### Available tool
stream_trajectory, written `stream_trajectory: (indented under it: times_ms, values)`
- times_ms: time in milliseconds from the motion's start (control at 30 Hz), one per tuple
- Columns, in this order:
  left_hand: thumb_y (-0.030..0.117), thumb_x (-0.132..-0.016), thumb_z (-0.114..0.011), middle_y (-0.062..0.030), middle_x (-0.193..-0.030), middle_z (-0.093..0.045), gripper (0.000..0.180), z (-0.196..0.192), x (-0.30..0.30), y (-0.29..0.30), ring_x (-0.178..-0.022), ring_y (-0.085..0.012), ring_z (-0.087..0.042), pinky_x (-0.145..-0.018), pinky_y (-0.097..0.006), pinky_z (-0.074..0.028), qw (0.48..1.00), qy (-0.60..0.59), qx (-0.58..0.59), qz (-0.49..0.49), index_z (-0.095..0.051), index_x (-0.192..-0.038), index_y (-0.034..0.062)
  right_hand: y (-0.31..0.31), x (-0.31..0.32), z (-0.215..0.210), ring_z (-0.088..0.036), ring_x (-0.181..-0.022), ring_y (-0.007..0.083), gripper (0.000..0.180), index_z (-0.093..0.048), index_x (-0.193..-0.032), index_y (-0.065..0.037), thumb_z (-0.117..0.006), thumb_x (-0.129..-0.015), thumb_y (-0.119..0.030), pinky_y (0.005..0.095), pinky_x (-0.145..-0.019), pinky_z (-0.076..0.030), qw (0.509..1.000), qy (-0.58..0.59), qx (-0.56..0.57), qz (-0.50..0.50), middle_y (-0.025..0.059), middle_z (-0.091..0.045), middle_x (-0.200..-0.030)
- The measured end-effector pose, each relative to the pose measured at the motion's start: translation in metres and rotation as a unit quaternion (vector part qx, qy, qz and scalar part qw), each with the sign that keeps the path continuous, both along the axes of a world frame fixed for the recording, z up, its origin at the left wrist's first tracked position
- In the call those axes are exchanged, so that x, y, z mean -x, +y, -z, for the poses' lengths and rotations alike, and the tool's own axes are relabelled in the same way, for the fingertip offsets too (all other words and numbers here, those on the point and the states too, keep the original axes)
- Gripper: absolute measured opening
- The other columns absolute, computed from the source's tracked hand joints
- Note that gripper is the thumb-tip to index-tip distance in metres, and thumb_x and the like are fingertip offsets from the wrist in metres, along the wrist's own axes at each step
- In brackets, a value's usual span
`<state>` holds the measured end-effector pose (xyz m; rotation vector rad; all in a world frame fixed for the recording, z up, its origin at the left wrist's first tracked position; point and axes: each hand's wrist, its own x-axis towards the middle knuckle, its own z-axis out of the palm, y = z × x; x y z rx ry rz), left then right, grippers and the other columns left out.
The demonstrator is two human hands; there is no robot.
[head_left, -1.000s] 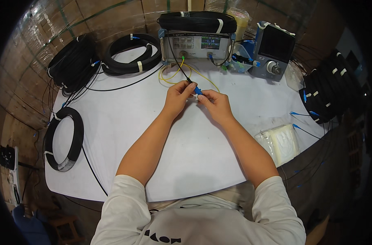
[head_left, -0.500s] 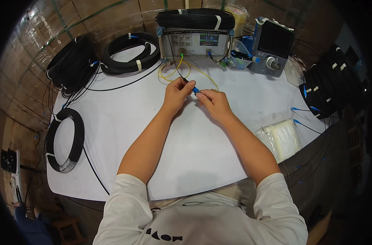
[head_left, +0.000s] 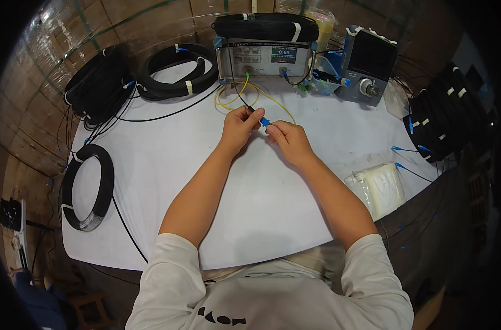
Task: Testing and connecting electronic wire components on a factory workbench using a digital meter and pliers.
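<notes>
Your left hand (head_left: 240, 125) and right hand (head_left: 287, 138) meet over the far middle of the white tabletop (head_left: 168, 181), fingertips almost touching. Left hand is closed in a pinch on a black cable end (head_left: 250, 109), thumb and fingers curled tight around it. Right hand is also closed, pinching a small blue connector (head_left: 265, 121) that sits between the two hands, just above the tabletop. Whether connector and cable end are joined, can't tell. A yellow cable (head_left: 245, 93) loops on the tabletop just behind your hands and runs up to the grey test box (head_left: 264, 55) at the far edge, which has a black cable coil (head_left: 264, 26) lying on top. Right of the box stands a blue-grey meter (head_left: 369, 63). Two black coils (head_left: 176, 71) lie far left, another coil (head_left: 88, 187) near the left edge, more bundled coils (head_left: 443, 115) at the right edge. A clear bag (head_left: 377, 188) of white material lies near your right forearm.
</notes>
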<state>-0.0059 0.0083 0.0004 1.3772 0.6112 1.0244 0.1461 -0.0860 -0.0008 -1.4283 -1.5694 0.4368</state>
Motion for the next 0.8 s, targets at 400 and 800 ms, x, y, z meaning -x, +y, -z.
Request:
stream_trajectory:
  times_ms: [400, 800]
  values:
    - [0.027, -0.094, -0.065, -0.0031, -0.091, -0.067, 0.032, 0.0043, 0.0005, 0.0021, -0.079, -0.0094, -0.06, -0.075, -0.024, -0.048, 0.997, 0.012, -0.002, 0.077, -0.068, -0.11, -0.001, 0.0013, -0.0016, 0.002, -0.051, -0.063, 0.0081, 0.022, -0.068, -0.09, -0.001, -0.077, -0.082, -0.02, 0.0252, -0.057, -0.041, 0.996, 0.086, 0.006, 0.035, 0.0017, -0.064, -0.072]
    - [0.028, -0.094, -0.066, -0.0007, -0.088, -0.066, 0.03, 0.0028, 0.0, 0.0021, -0.079, -0.0084, -0.057, -0.075, -0.024, -0.047, 0.996, 0.007, -0.022, 0.087, -0.068, -0.107, 0.0009, 0.0027, -0.0028, 0.0027, -0.058, -0.068, 0.0192, 0.022, -0.066, -0.08, -0.003, -0.079, -0.078, -0.021, 0.0315, -0.061, -0.045, 0.992, 0.001, -0.103, 0.066, 0.0068, -0.064, -0.073]
